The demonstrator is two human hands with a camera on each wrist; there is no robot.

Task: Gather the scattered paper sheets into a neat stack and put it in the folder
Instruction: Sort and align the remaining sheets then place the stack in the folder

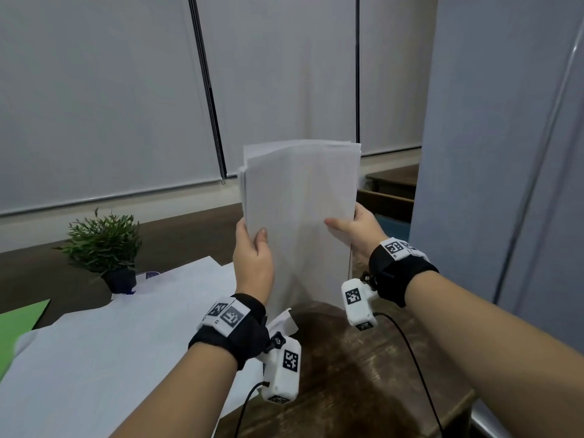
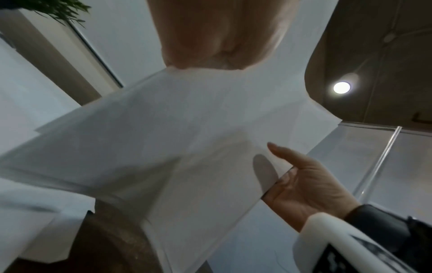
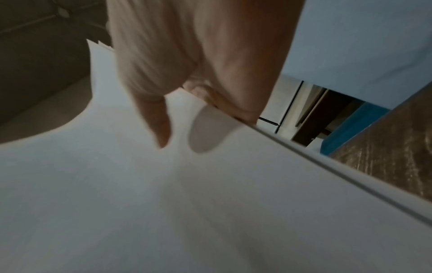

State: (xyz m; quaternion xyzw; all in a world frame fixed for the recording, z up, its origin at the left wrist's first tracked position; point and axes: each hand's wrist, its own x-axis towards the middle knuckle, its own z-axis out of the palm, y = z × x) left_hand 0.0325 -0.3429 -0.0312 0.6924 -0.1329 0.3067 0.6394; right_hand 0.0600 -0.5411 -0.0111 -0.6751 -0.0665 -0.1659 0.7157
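The stack of sheets (image 1: 300, 216) stood upright between the two hands, its long axis vertical and its bottom edge down at the wooden bench (image 1: 347, 358); whether that edge actually touched the wood could not be told. The left hand (image 1: 252, 263) gripped the left long edge, thumb across the near face and fingers behind. The right hand (image 1: 357, 230) gripped the right long edge the same way, thumb on the near face; the right wrist view showed that thumb flat on the paper and the fingers wrapped round the back. Along the top and left edge the sheets sat out of line, so the pile probably still needed squaring.

More loose sheets (image 1: 110, 336) lay flat on the bench to the left, near the left hand. A green folder (image 1: 19, 317) showed at the far left edge, well apart from the stack and on the left hand's side, so the pile would have to travel leftward to reach it. A small potted plant (image 1: 104, 245) stood beyond the loose sheets.
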